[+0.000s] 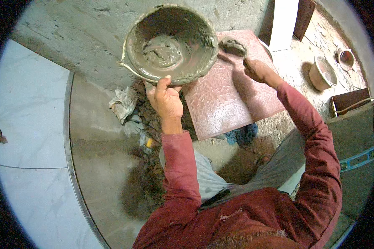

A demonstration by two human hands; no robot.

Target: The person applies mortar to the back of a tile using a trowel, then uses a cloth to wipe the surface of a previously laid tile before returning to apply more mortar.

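Observation:
My left hand [168,101] grips the near rim of a round bucket [133,68], thumb over the edge. The bucket tilts toward me, and wet grey mortar [164,52] lies in it and coats its walls. To the right, my right hand [258,71] is closed round the handle of a trowel, whose blade is mostly hidden under a lump of mortar [233,47]. The trowel is just right of the bucket, over a pink textured tile [220,110]. The bucket overlaps the tile's upper left part in view.
A bare concrete wall [87,29] stands behind the bucket. White marbled slabs [33,124] with a metal edge lie left. Rubble, a crumpled bag [124,103] and blue cloth [245,133] are near the tile. Right are a bucket [321,74], a small pot [345,59] and a blue spirit level [359,159].

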